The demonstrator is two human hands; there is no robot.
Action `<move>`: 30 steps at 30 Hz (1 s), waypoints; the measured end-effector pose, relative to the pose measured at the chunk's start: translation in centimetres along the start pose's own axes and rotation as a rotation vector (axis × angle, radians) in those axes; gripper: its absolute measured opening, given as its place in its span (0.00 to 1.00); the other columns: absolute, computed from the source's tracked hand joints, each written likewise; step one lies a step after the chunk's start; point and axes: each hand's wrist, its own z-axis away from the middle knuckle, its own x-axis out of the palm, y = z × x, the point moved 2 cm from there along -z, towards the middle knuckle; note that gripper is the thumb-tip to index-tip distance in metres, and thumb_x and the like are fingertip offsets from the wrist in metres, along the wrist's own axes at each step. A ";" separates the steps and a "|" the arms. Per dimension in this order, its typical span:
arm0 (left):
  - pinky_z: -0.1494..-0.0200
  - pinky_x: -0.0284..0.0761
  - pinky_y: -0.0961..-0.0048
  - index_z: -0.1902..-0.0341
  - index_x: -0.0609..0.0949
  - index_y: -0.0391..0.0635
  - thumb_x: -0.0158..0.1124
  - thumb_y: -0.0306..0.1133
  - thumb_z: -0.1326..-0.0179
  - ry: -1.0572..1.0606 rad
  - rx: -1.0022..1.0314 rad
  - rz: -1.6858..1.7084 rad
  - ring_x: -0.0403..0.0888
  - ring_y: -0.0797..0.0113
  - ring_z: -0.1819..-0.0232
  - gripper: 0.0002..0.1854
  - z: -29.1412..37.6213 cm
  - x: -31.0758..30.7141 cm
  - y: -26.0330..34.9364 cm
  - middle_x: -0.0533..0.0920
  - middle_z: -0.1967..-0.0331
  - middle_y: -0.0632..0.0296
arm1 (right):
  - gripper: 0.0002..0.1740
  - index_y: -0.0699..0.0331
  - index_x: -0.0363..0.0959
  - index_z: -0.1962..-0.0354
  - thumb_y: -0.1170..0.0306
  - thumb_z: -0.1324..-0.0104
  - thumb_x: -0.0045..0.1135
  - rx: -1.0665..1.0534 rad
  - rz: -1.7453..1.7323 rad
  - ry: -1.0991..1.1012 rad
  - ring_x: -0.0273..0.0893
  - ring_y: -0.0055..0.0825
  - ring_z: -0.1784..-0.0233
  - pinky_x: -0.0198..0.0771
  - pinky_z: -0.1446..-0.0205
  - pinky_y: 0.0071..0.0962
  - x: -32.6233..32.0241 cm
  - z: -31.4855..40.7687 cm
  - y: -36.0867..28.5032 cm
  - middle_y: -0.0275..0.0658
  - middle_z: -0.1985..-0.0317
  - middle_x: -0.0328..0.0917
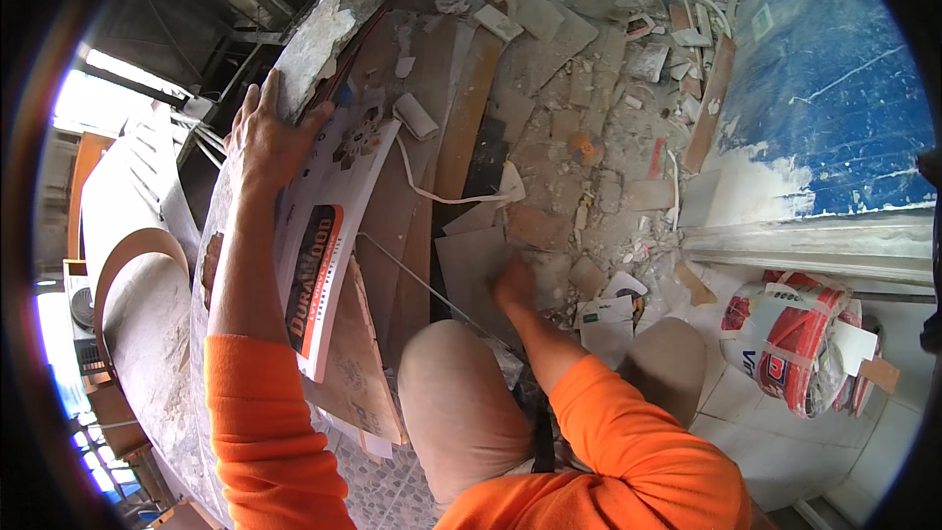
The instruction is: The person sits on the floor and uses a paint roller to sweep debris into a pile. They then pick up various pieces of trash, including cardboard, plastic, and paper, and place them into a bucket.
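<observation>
My left hand [271, 136] rests with spread fingers on the edge of a worn wall ledge [324, 37] with chipped plaster, beside a DuraWood vinyl plank box [331, 235] that leans there. Low over the floor, my right hand [515, 283] is at the edge of a grey flat board or tile piece [471, 272]; it is blurred, and its fingertips are hard to make out. Broken tile pieces [539, 227] and rubble lie just beyond it. A thin rod [419, 280] and a white cable [449, 199] lie over brown boards [397, 213] between my hands.
Rubble and broken pieces cover the floor ahead. A blue panel [846, 103] with peeling paint stands at the right, above a white sill [809, 243]. Below it, a red and white bucket [795, 346] holds scraps. A brown strip [710, 107] lies along the right side.
</observation>
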 end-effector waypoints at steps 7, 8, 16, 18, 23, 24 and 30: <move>0.21 0.58 0.54 0.20 0.64 0.54 0.66 0.71 0.44 -0.006 0.004 -0.003 0.62 0.50 0.21 0.54 0.1 -0.2 0.3 0.63 0.21 0.47 | 0.51 0.65 0.59 0.28 0.57 0.44 0.76 0.047 -0.002 0.162 0.67 0.53 0.28 0.61 0.23 0.48 2.1 -2.3 0.1 0.54 0.30 0.68; 0.21 0.58 0.55 0.20 0.64 0.54 0.66 0.72 0.45 -0.018 -0.003 -0.012 0.62 0.50 0.21 0.54 -0.1 0.0 0.2 0.64 0.21 0.47 | 0.50 0.67 0.62 0.30 0.55 0.44 0.76 0.037 -0.076 0.127 0.68 0.52 0.28 0.63 0.25 0.48 2.0 -2.7 0.0 0.55 0.31 0.69; 0.21 0.58 0.54 0.19 0.64 0.54 0.66 0.72 0.45 -0.017 -0.002 -0.004 0.61 0.49 0.21 0.55 0.0 -0.1 0.1 0.64 0.21 0.46 | 0.19 0.71 0.76 0.54 0.65 0.36 0.69 -0.126 -0.889 0.337 0.85 0.43 0.58 0.77 0.53 0.40 -8.1 -2.7 0.1 0.51 0.59 0.85; 0.21 0.57 0.54 0.19 0.64 0.54 0.66 0.72 0.45 -0.030 -0.011 -0.006 0.61 0.48 0.21 0.55 0.0 -0.2 0.3 0.64 0.21 0.46 | 0.17 0.72 0.76 0.57 0.65 0.33 0.67 -0.175 -0.794 0.468 0.82 0.41 0.61 0.75 0.54 0.39 -13.6 -2.6 0.7 0.51 0.61 0.85; 0.21 0.58 0.55 0.20 0.64 0.54 0.66 0.71 0.44 -0.020 -0.002 0.018 0.61 0.48 0.21 0.54 0.0 0.0 0.1 0.64 0.21 0.46 | 0.14 0.68 0.79 0.57 0.65 0.31 0.66 -0.490 -0.682 0.696 0.82 0.42 0.62 0.74 0.57 0.38 -23.8 0.1 -0.3 0.50 0.64 0.83; 0.21 0.58 0.55 0.20 0.64 0.54 0.66 0.71 0.44 -0.023 -0.007 0.009 0.61 0.48 0.21 0.54 -0.1 0.1 0.1 0.64 0.21 0.46 | 0.14 0.68 0.79 0.56 0.66 0.32 0.67 -0.505 -0.597 0.675 0.83 0.41 0.60 0.75 0.55 0.38 -24.2 0.6 -0.6 0.50 0.62 0.84; 0.22 0.60 0.56 0.20 0.65 0.51 0.65 0.73 0.45 0.004 0.017 -0.009 0.63 0.48 0.22 0.55 -0.4 0.5 0.0 0.65 0.22 0.45 | 0.16 0.57 0.84 0.50 0.70 0.37 0.64 -0.295 0.068 0.360 0.81 0.53 0.51 0.76 0.47 0.47 -19.0 -0.7 2.2 0.48 0.54 0.85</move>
